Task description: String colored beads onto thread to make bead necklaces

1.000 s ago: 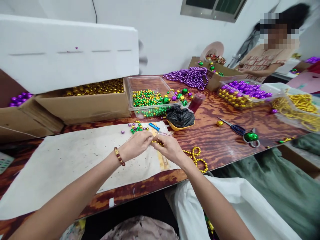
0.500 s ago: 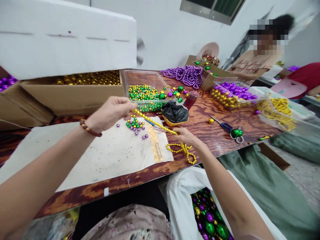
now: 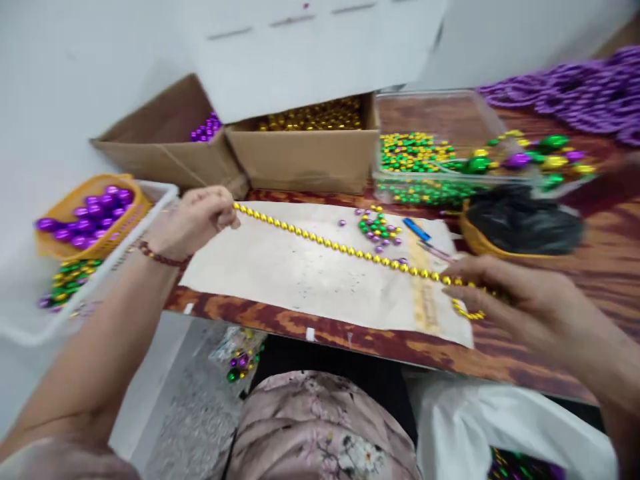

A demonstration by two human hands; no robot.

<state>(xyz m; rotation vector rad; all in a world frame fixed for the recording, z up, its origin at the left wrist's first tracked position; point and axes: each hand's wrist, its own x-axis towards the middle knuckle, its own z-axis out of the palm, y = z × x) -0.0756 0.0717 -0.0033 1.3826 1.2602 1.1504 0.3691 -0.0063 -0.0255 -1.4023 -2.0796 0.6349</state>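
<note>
I see the gold strand [image 3: 320, 239] drawn straight over the cloth [image 3: 270, 267], pinched in the fingers of left hand [image 3: 205, 215] and right hand [image 3: 530, 300]; stretch looks done, loose beads [image 3: 376, 233] on cloth apparently unattached.

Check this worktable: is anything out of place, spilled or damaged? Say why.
Slightly: loose beads lie on the white cloth rather than in a container, one purple bead apart from the cluster; dark specks look like litter. The visible gold strand looks unbroken.
</note>
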